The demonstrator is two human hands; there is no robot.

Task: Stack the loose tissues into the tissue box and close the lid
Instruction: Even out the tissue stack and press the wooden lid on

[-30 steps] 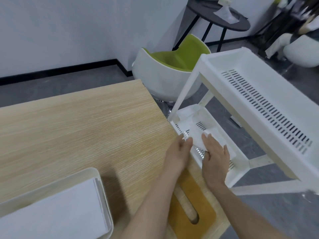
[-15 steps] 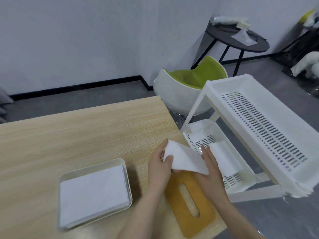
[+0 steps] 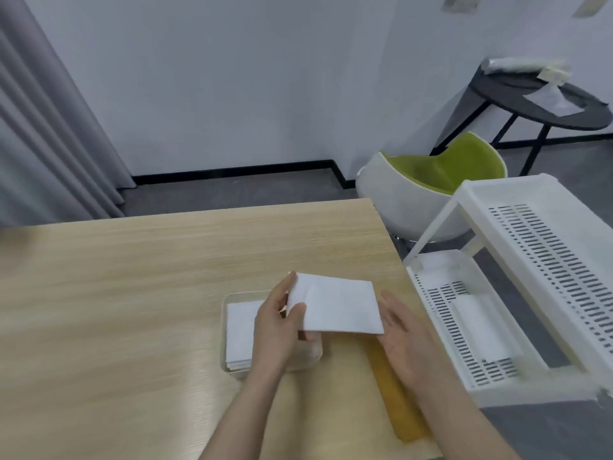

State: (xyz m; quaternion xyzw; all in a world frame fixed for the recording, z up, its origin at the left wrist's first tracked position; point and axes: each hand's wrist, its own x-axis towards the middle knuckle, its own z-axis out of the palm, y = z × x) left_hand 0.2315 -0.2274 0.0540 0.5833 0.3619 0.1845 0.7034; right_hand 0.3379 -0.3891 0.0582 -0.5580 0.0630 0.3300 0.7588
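Observation:
A white folded tissue (image 3: 338,308) hangs in the air above the table. My left hand (image 3: 277,328) pinches its left edge between thumb and fingers. My right hand (image 3: 403,336) is under the tissue's right end, fingers straight. Below my left hand sits the pale open tissue box (image 3: 229,363) with a stack of white tissues (image 3: 238,330) inside. The yellow-brown lid (image 3: 396,396) lies flat on the table by its right edge, partly under my right forearm. More loose tissues (image 3: 477,330) lie on the lower shelf of the white rack (image 3: 537,260).
The wooden table (image 3: 132,293) spreads out to the left and back. The white slotted rack stands against the table's right edge. A green and white chair (image 3: 431,184) and a dark round side table (image 3: 544,104) are behind it. Grey curtain at far left.
Both hands lifted a tissue off the rack's lower shelf and carried it left over the table. It now hangs above the open box. The view has swung left and up.

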